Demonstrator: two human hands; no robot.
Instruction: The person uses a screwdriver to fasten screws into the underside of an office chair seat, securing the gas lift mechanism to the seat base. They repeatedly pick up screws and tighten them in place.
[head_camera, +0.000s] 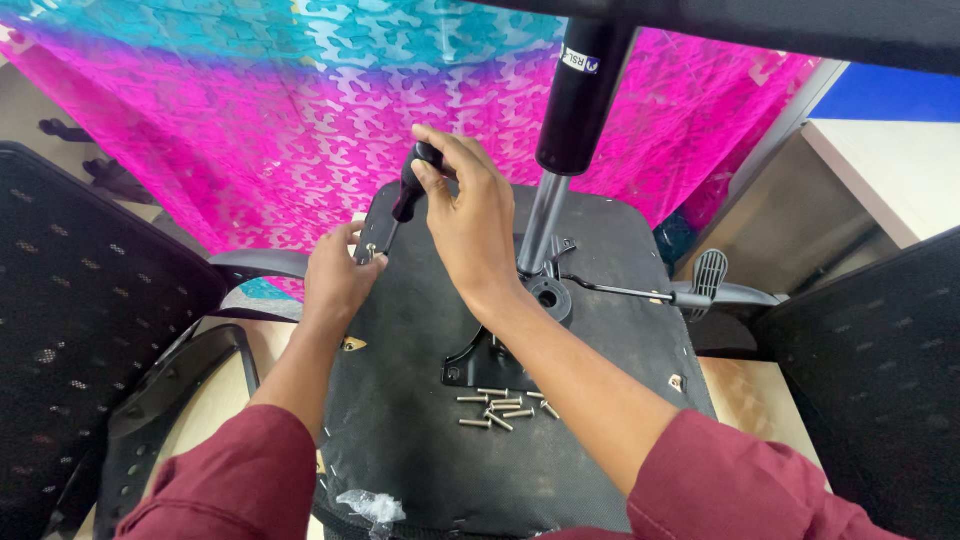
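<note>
- The right hand is wrapped around the black handle of a screwdriver, fingers curled over the top of the handle and the thumb pressed on its side; the tool stands nearly upright with its shaft running down toward the far left corner of the seat underside.
- The left hand rests on that same far left corner, its fingertips closed around the lower end of the shaft where a small screw sits; whether they pinch the screw or only steady the tip cannot be told.
- The seat underside is a black board lying face up, filling the middle of the view.
- At the centre of the seat underside a black metal mechanism plate is mounted, with a grey gas-lift cylinder rising from it.
- A thin lever rod with a grey paddle handle sticks out from the plate toward the right edge of the seat underside.
- A loose heap of silver bolts lies on the seat underside just nearer than the plate.
- A crumpled clear plastic bag lies at the near edge of the seat underside.
- Black mesh chair backs stand to the left and right of the seat underside.
- A pink and turquoise patterned cloth hangs beyond its far edge.
</note>
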